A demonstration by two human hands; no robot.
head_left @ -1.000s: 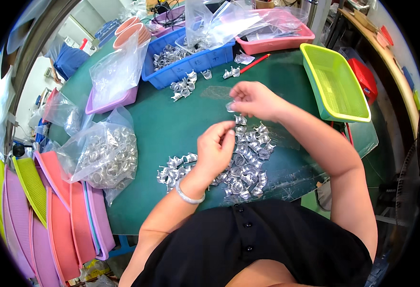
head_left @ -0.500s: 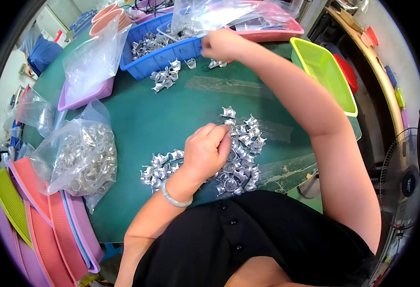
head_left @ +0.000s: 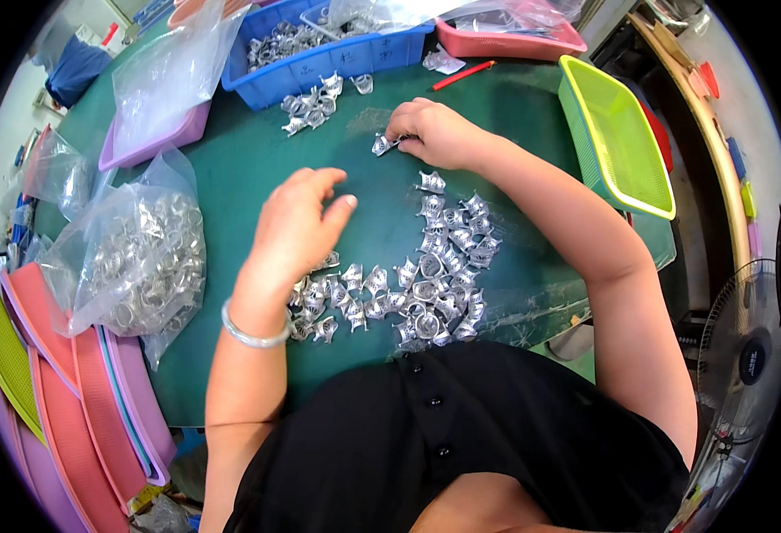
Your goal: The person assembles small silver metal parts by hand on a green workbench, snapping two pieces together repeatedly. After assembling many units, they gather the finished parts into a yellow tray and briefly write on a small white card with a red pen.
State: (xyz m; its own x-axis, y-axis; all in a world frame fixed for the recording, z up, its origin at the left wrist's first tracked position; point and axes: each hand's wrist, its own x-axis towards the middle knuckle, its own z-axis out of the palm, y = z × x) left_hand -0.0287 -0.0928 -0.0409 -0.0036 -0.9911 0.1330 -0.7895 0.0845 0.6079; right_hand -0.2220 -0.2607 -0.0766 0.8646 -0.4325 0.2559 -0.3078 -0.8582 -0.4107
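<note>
The right hand (head_left: 439,133) pinches one small metal clip (head_left: 382,144) on the green mat (head_left: 239,178), beyond the pile (head_left: 408,284). The left hand (head_left: 297,226) hovers open, fingers loose. The clip looks light, stiff and slippery, best gripped by its edges.

A green table (head_left: 257,169) carries a heap of silver metal parts (head_left: 413,284) at centre. A bag of parts (head_left: 137,258) lies at nine o'clock, a blue bin (head_left: 337,58) and pink tray (head_left: 506,40) at twelve, a lime basket (head_left: 621,133) at two, and a red pencil (head_left: 462,75) near the tray.
</note>
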